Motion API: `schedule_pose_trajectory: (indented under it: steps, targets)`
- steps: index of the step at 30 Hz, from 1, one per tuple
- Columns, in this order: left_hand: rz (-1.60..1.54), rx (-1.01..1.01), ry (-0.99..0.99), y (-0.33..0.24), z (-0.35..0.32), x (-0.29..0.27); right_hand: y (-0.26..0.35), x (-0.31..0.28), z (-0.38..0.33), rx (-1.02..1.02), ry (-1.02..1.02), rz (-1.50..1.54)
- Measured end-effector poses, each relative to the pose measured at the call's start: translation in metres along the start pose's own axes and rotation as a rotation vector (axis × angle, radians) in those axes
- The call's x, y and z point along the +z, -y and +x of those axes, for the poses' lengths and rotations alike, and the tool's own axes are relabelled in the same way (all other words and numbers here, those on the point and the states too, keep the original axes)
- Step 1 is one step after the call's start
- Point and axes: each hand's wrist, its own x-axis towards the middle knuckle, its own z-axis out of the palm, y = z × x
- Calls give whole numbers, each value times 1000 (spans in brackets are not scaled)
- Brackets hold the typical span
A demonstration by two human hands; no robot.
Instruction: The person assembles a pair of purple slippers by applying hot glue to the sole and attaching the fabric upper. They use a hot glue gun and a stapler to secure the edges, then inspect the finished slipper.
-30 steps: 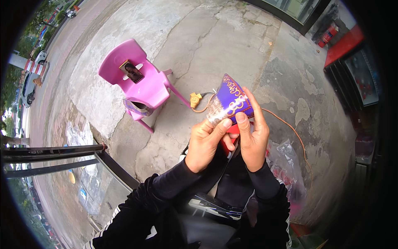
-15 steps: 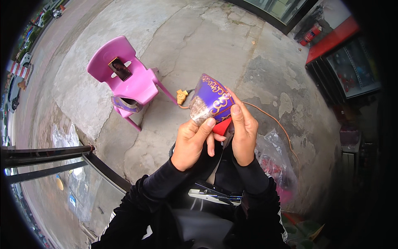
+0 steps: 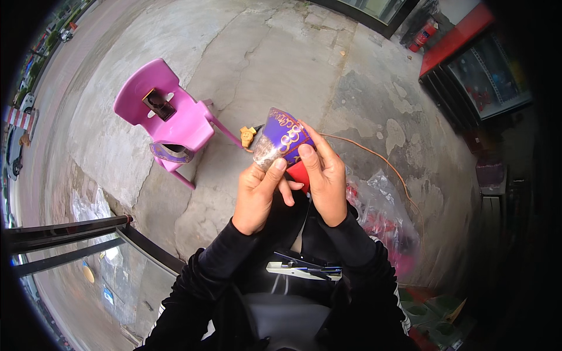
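Between my two hands is a stiff purple, cap-like piece [image 3: 288, 132] with gold scroll patterns and a shiny brownish-white part at its lower left. My left hand [image 3: 254, 196] pinches its lower edge, thumb on top. Along the right edge, my right hand [image 3: 325, 175] grips it between thumb and fingers. Red material [image 3: 299, 174] shows just beneath, beside my left fingertips. A long white and black tool resembling a stapler [image 3: 298, 269] lies across my lap.
A pink plastic chair [image 3: 181, 117] at the left carries a dark phone [image 3: 159, 105] and a purple gold-trimmed piece [image 3: 171, 153]. An orange cord [image 3: 383, 157] crosses the concrete to a yellow connector [image 3: 247, 137]. Clear plastic bags [image 3: 386, 210] sit right; a glass-topped frame [image 3: 126, 272] stands left.
Both hands and the purple piece sit slightly further left in view, their grip unchanged. The surroundings have shifted a little as my head moved.
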Motion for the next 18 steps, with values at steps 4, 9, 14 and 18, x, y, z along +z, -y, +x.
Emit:
schedule_pose_trajectory:
  steps: [4, 9, 14, 18]
  targets:
    - [-24, -38, -1, -1, -2, -1, -5, 2, -5, -27, -13, -74]
    - [143, -12, 50, -1, -1, -8, -15, -5, -6, 68, -15, 48]
    - [209, -64, 184, -3, 10, -35, -21, -18, 3, 141, -41, 245]
    - [535, 54, 172, -7, 53, -87, -14, -87, 8, -28, -237, 94]
